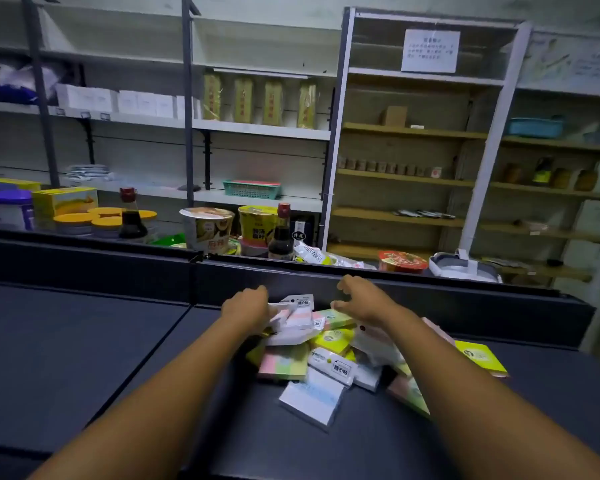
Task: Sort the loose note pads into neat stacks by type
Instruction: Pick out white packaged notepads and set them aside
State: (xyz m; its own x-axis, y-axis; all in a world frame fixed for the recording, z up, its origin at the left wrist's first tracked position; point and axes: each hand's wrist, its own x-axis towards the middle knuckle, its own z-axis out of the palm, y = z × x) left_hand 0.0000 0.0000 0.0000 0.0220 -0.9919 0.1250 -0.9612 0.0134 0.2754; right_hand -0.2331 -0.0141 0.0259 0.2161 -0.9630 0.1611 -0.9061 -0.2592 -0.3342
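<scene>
Hands reach into loose note pads (329, 355) heaped on the counter (84, 358): left hand (248, 304) grips a pad at eleven o'clock, right hand (364, 299) hovers, fingers spread.

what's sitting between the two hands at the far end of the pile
In the head view, a white note pad with a black-printed label lies between the left hand and the right hand, with pastel pink pads just below it.
</scene>
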